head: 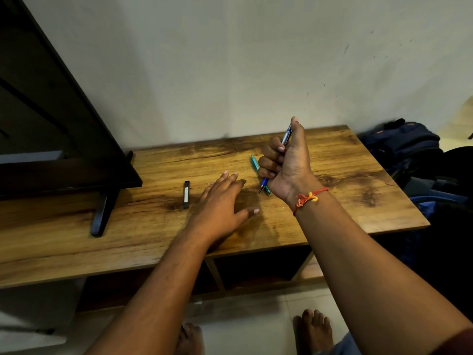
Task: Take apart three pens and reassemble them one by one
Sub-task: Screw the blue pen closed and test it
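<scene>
There is one view, from a camera worn on the person's head. It looks forward and steeply down, along both forearms, onto the wooden counter [345, 180], which runs across the middle of the picture. The camera is above the near edge of the counter and close to it. The left hand [220, 201] and the right hand [286, 160] appear near the centre. The lens is wide, so straight lines bend at the borders. At the top the view reaches the wall [230, 60] behind the counter. At the bottom it reaches the floor [256, 326] and the person's bare feet [313, 329], almost under the camera.
</scene>
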